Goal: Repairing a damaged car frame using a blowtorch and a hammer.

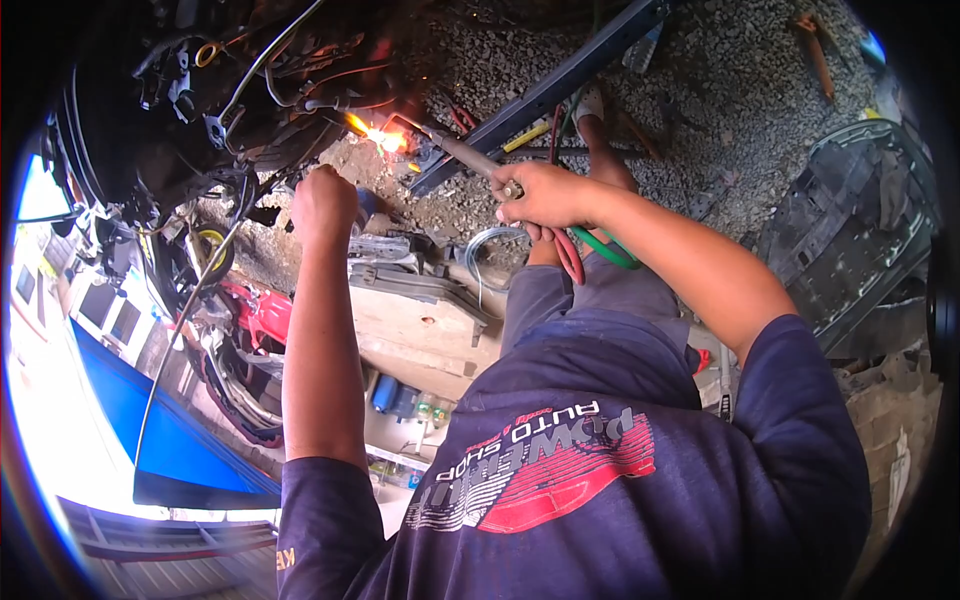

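My right hand (pixel 548 197) is wrapped around the handle of a gas torch (pixel 465 154), which slants up and to the left. A red hose (pixel 571 260) and a green hose (pixel 608 250) hang below that hand. At the torch's bent tip burns a bright orange-yellow flame (pixel 382 136), close to the dark wiring and metal parts of a vehicle (pixel 250 130). Left of and below the flame, my left hand (pixel 323 203) is closed in a fist beside these parts; whatever it may hold is hidden.
A long dark steel beam (pixel 545 95) lies across the gravel (pixel 720 90) beyond the torch. Black plastic car parts (pixel 860 215) lie at the right. Below my hands is a pale board (pixel 420 335), with a red part (pixel 262 312) to its left. A foot (pixel 592 105) stands near the beam.
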A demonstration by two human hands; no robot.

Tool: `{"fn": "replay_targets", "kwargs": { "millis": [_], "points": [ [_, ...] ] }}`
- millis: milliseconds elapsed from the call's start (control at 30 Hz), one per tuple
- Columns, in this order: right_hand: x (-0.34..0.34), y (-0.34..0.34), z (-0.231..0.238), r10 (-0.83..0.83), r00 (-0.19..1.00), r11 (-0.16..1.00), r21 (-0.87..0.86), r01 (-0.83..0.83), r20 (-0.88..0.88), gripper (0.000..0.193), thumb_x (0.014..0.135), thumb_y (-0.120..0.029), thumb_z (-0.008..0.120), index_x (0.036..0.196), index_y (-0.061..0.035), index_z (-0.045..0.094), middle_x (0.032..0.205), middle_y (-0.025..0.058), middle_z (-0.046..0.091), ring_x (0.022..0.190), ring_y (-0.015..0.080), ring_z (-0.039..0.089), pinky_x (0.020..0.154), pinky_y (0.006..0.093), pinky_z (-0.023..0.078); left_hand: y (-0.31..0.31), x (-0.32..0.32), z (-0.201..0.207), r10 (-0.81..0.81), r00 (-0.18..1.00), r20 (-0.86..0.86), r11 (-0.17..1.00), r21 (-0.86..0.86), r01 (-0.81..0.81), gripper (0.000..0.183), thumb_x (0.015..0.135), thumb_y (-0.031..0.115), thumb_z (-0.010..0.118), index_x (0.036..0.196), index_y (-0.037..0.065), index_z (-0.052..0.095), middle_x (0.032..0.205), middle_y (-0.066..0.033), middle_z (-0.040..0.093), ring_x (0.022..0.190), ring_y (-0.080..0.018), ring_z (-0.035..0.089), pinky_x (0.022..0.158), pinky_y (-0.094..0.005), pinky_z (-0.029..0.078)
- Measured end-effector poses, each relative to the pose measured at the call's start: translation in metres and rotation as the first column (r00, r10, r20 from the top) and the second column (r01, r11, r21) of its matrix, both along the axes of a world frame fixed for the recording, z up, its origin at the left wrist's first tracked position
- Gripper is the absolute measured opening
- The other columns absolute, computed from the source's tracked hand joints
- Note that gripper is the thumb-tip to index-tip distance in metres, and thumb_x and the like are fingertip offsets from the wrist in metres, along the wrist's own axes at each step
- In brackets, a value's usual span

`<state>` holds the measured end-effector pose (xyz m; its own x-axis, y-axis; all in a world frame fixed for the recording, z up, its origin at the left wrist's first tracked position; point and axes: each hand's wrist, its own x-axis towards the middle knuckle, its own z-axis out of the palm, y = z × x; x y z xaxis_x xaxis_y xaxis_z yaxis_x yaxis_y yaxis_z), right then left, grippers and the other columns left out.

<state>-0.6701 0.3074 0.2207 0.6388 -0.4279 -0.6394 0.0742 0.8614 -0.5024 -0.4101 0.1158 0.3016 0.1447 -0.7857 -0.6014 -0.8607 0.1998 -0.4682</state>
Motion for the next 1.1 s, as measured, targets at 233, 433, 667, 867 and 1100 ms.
{"fn": "replay_targets", "kwargs": {
  "millis": [233, 433, 667, 867, 1100],
  "points": [
    [-0.010, -0.001, 0.005, 0.027, 1.000, 1.000, -0.003, -0.027, -0.012, 0.020, 0.102, -0.015, 0.070, 0.115, -0.0077, 0.057, 0.070, 0.0050, 0.066, 0.053, 0.0129, 0.065, 0.046, 0.0295, 0.054, 0.000, 0.004, 0.000, 0.020, 1.000, 0.008, 1.000, 0.014, -0.020, 0.031, 0.096, 0.019, 0.057, 0.110, 0.007, 0.082, 0.118, -0.0246, 0.078, 0.113, -0.0435, 0.075, 0.096, -0.0518, 0.059],
    [-0.014, -0.003, 0.012, 0.043, 0.999, 0.999, 0.014, -0.043, -0.024, 0.018, 0.103, -0.017, 0.070, 0.111, -0.0087, 0.056, 0.063, 0.0046, 0.064, 0.050, 0.0131, 0.063, 0.045, 0.0296, 0.050, 0.000, 0.009, -0.004, 0.014, 1.000, -0.012, 1.000, 0.017, -0.014, 0.031, 0.096, 0.018, 0.056, 0.111, 0.007, 0.082, 0.118, -0.0257, 0.077, 0.113, -0.0444, 0.074, 0.097, -0.0521, 0.059],
    [-0.015, -0.003, 0.013, 0.040, 0.999, 0.999, 0.014, -0.040, -0.010, 0.019, 0.103, -0.017, 0.070, 0.111, -0.0087, 0.056, 0.063, 0.0047, 0.064, 0.050, 0.0131, 0.063, 0.045, 0.0298, 0.050, 0.001, 0.012, -0.004, -0.011, 1.000, -0.013, 0.999, 0.041, 0.012, 0.032, 0.097, 0.019, 0.055, 0.111, 0.007, 0.082, 0.118, -0.0257, 0.077, 0.112, -0.0451, 0.074, 0.097, -0.0526, 0.058],
    [-0.012, -0.004, 0.012, 0.037, 0.999, 0.999, 0.003, -0.037, -0.002, 0.018, 0.102, -0.016, 0.069, 0.112, -0.0089, 0.056, 0.063, 0.0048, 0.063, 0.049, 0.0129, 0.063, 0.045, 0.0298, 0.050, 0.002, 0.012, -0.003, -0.020, 1.000, -0.012, 0.999, 0.047, 0.020, 0.032, 0.097, 0.019, 0.055, 0.111, 0.006, 0.081, 0.117, -0.0259, 0.077, 0.112, -0.0452, 0.074, 0.097, -0.0524, 0.059],
    [-0.013, -0.004, 0.009, 0.084, 0.996, 0.996, -0.004, -0.084, -0.021, 0.024, 0.104, -0.016, 0.067, 0.124, -0.0054, 0.058, 0.071, 0.0111, 0.069, 0.056, 0.0184, 0.069, 0.048, 0.0332, 0.055, 0.001, 0.013, -0.002, -0.004, 1.000, -0.013, 0.999, 0.043, 0.004, 0.033, 0.099, 0.021, 0.054, 0.111, 0.007, 0.081, 0.117, -0.0255, 0.077, 0.112, -0.0454, 0.074, 0.097, -0.0528, 0.059]
  ]
}}
